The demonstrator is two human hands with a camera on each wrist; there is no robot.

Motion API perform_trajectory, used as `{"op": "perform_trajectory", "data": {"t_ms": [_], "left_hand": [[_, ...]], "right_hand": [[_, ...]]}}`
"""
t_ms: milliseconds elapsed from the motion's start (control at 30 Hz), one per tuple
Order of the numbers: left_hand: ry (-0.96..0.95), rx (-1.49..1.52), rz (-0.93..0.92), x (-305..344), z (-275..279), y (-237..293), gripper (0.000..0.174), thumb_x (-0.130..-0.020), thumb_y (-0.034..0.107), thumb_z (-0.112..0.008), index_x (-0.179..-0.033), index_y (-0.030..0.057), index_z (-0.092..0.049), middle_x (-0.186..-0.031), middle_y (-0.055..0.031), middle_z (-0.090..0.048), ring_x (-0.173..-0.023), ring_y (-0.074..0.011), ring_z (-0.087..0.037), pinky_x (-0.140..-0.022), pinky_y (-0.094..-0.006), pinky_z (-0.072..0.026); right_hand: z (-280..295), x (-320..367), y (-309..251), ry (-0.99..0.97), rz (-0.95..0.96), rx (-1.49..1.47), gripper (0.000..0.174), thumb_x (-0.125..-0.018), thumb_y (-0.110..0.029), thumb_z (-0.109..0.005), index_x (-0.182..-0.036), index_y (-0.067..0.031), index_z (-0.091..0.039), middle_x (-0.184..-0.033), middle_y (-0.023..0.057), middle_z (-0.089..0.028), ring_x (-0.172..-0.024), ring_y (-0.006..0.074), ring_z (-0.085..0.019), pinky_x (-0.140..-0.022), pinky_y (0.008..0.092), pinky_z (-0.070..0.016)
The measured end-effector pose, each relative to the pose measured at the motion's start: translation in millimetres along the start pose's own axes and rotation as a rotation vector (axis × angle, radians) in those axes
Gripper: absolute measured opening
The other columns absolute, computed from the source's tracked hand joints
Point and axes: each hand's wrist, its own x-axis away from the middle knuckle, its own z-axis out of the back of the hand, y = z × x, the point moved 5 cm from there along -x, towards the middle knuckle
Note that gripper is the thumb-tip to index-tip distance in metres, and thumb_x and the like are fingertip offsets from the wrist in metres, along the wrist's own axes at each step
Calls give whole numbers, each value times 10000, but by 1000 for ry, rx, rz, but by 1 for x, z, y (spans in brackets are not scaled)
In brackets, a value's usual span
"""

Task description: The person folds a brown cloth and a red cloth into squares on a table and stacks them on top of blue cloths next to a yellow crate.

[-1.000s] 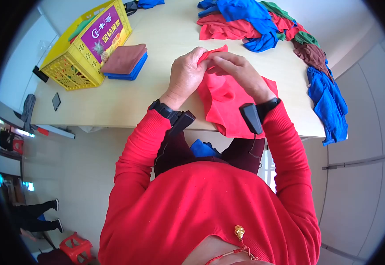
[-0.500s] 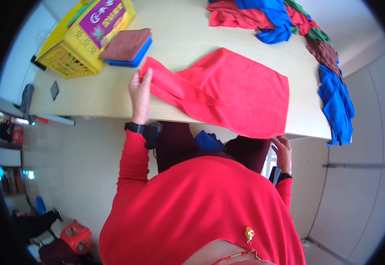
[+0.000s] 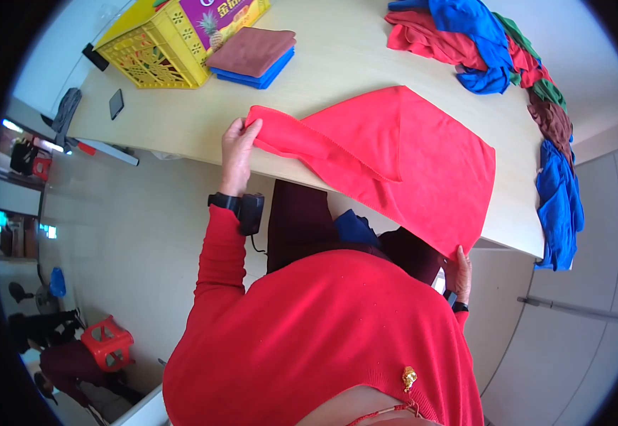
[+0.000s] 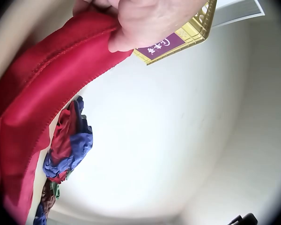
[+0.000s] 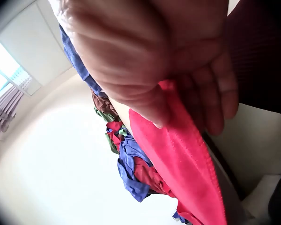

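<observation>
Holds the red cloth (image 3: 437,163) near the front of the pale table (image 3: 337,67), laid mostly on the tabletop, with one corner reaching past the edge toward five o'clock. Grips the narrow, folded-over end at nine o'clock with the left hand (image 3: 236,153), clamped on the fabric between thumb and curled fingers. Pinches the corner at five o'clock with the right hand (image 3: 458,277), thumb and fingers together on the cloth beside a stitched edge. Takes hold at two spots well apart, probably to draw the near edge straight and steady the layers between. Leaves the broad middle unheld, apparently trusting the table for support. Has a brown folded cloth (image 3: 256,50) squared on a blue folded cloth (image 3: 266,76) at ten o'clock, likely stacked to save room and stay in easy reach; cannot tell whether touching the yellow crate (image 3: 194,60) just beside. Has a heap of loose cloths (image 3: 493,42) at one o'clock, trailing round to a blue cloth (image 3: 559,206) draped over the edge between three and four, presumably grouped there to avoid mixing with the folded pair. Has a dark flat device (image 3: 116,104) lying well apart, past nine o'clock.
</observation>
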Motion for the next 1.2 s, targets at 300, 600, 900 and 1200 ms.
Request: {"op": "perform_trajectory", "data": {"t_ms": [300,600,900,1200], "left_hand": [[-158,22,20,-50,-39,40,166,-969,242,-675,-972,79,-642,-891,25,-668,-788,-51,-620,-685,-229,-506],[-374,345,-33,-202,-121,132,204,-998,252,-613,-1125,92,-617,-1039,-41,-691,-906,-142,-656,-751,-253,-523],[-273,498,-59,-230,-106,175,273,-966,304,-612,-918,40,-660,-844,-114,-713,-752,-214,-674,-652,-290,-543],[-166,222,116,-67,-15,63,270,-998,297,-621,-1136,66,-615,-979,-53,-709,-830,-160,-679,-705,-271,-504]], "right_hand": [[-38,12,-132,118,170,286,181,-1018,-262,-615,-1079,-92,-615,-855,14,-689,-677,114,-652,-631,247,-539],[-74,-135,-378,-133,376,293,150,-992,-204,-655,-1068,-75,-649,-769,22,-682,-645,119,-649,-575,246,-563],[-145,-74,-431,-107,642,334,191,-1031,-230,-591,-1090,-52,-627,-775,29,-674,-630,108,-643,-564,230,-563],[-57,-28,-260,109,377,612,153,-1003,-219,-635,-1075,-86,-611,-731,-3,-616,-597,80,-607,-544,201,-498]]}}
